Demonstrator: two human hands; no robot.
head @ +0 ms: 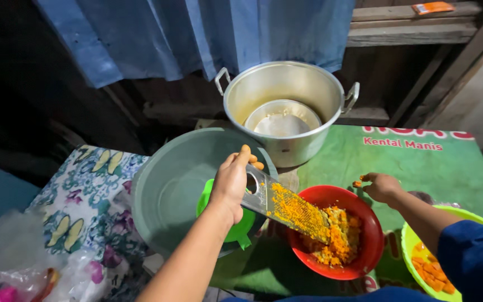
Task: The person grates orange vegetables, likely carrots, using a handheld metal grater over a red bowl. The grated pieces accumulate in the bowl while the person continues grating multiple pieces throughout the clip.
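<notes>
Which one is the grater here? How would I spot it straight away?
Start at the big metal pot at the back, then drop to the red bowl in front. The grater slants into it, held by the left hand: a flat metal strip coated with orange shreds.

We see dim surroundings; light falls from above onto the metal pot (pixel 286 98) and red bowl (pixel 364 223); corners sink into shadow; edges bend slightly; focus stays fairly sharp.

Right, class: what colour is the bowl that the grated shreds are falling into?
Red: the bowl under the grater, seen best in the head view.
</notes>
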